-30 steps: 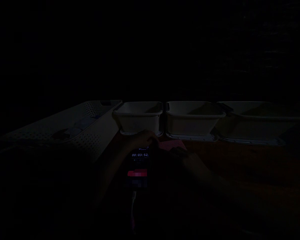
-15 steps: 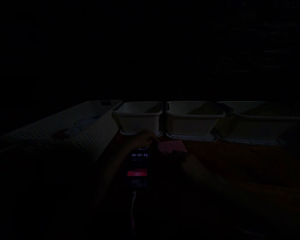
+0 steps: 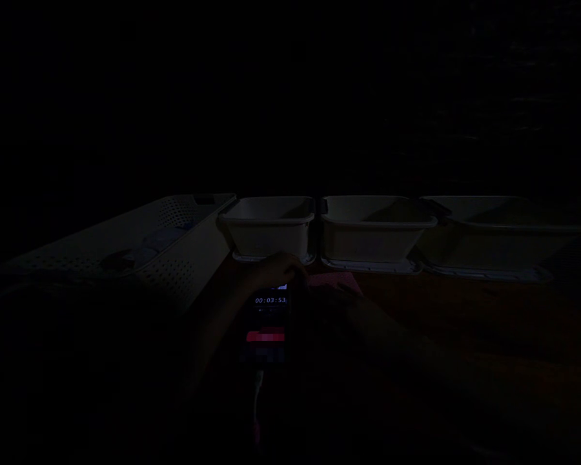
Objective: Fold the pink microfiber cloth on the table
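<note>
Pale basket [image 3: 208,248] left of fingers; three tubs [image 3: 370,242] beyond. Left hand [image 3: 279,266], right hand [image 3: 353,309] at pink textured piece [image 3: 332,279], just past right fingers; too dark to tell grip. Step: seemingly handling piece; next move calls for steadying it.

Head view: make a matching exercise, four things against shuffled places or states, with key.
Things
1. Dark rectangular phone
2. Pink, textured, cloth-like piece
3. Pale, perforated, plastic-looking basket
4. Thin pale cable

Places or states
A. At the left end of the row of three pale rectangular tubs
B. At the phone's near end
C. Lit, reading 00:03:53
D. Beside the right hand

Pairs: 1-C, 2-D, 3-A, 4-B
</note>
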The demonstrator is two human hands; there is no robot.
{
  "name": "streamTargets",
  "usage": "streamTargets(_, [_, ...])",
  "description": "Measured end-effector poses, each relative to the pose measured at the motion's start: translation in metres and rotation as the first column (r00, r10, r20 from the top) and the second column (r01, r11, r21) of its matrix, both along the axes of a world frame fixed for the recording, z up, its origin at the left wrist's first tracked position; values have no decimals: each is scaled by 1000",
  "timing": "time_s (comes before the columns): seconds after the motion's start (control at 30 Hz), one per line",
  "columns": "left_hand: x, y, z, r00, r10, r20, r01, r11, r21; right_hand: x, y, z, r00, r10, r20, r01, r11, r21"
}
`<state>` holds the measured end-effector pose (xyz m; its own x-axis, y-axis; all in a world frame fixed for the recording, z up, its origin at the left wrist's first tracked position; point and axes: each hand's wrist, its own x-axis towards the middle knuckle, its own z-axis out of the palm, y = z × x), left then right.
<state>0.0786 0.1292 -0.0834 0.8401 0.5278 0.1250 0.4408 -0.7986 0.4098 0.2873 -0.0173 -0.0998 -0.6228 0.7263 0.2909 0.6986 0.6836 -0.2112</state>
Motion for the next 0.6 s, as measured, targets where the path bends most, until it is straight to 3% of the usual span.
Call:
streamTargets(0.23, [-1, 1, -2, 1000, 20, -3, -20, 1000, 8, -2, -3, -12, 982, 27, 187, -31, 999, 23])
streamTargets(0.6, [0, 4, -3, 1000, 15, -1, -15, 999, 30, -2, -5, -14, 976, 14, 216, -19, 1000, 20])
